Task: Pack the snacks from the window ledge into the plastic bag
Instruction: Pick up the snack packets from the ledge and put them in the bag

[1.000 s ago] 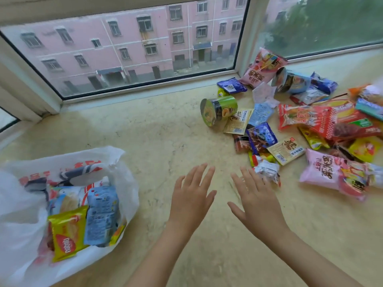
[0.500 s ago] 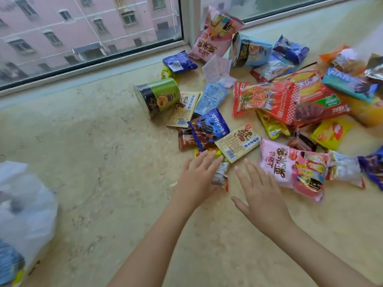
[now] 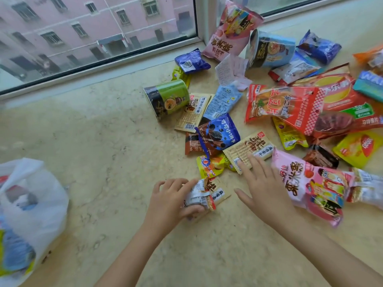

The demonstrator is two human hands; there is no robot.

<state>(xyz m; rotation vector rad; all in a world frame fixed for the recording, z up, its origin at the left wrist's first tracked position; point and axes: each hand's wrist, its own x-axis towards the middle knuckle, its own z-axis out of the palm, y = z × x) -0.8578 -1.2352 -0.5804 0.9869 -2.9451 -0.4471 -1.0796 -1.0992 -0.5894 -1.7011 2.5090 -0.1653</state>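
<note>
A heap of snack packets covers the right half of the marble ledge (image 3: 93, 141). My left hand (image 3: 172, 199) is closed around a small silver packet (image 3: 199, 196) that lies on a beige packet (image 3: 219, 192) at the heap's near edge. My right hand (image 3: 263, 185) is spread flat, its fingertips touching another beige packet (image 3: 248, 148), with a big pink bag (image 3: 306, 183) just to its right. The white plastic bag (image 3: 24, 195) lies open at the left edge with packets inside.
A green snack cup (image 3: 167, 98) lies on its side left of the heap, a blue cup (image 3: 269, 48) near the window frame (image 3: 124, 61). A red chip bag (image 3: 284, 106) and several more packets spread to the right edge.
The view has shifted right toward the heap. My left hand has closed on the silver packet and drawn it nearer. My right hand has reached forward onto the beige packet.
</note>
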